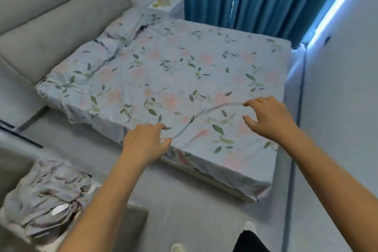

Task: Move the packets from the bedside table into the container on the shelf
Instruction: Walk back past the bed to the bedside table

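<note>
The packets [161,2] lie on the bedside table [176,11] by the bed's [173,71] far corner, so the task looks unstarted. Left hand [146,143] and right hand [268,117] hover over the bed's near edge, fingers loose, holding nothing. No shelf container shows.

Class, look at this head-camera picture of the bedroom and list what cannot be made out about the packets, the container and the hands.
- Packets on the bedside table, head view: far off and blurred; their number and kind cannot be told.
- Container and shelf: not in view at all.
- Left hand: blur hides whether its fingers pinch the bedsheet.
- Right hand: contact with the sheet unclear.
- Bundle of cloth: partly cut off by the left edge.
</note>
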